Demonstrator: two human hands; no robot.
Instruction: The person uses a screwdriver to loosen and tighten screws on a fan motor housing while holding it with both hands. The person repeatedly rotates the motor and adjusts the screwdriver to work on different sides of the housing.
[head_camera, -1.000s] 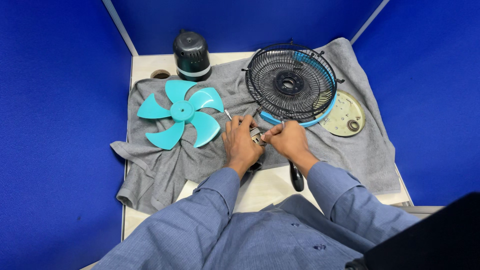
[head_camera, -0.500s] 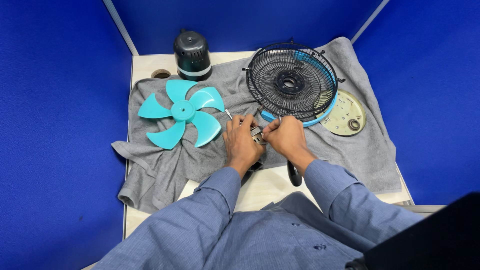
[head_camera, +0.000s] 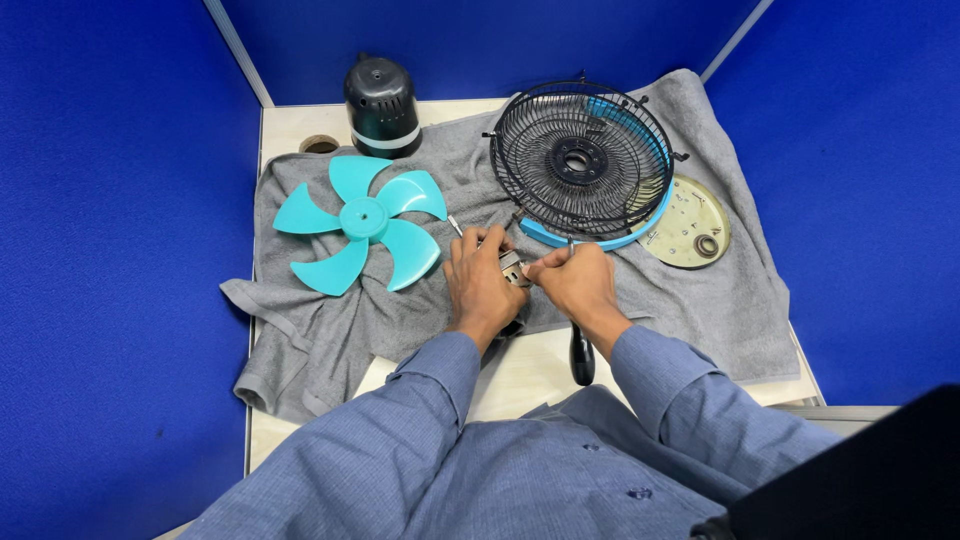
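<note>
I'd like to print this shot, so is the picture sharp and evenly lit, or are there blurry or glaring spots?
Head view: light is soft and even, with only faint shadows under the teal fan blade and the black wire guard; no strong glare; the grey towel and both hands, left hand and right hand, look sharp; a dark shape blocks the lower right corner.

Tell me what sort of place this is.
Likely a partitioned work desk for small repairs: blue partition walls enclose a tabletop spread with a grey cloth holding a teal fan blade and black fan grille.
</note>
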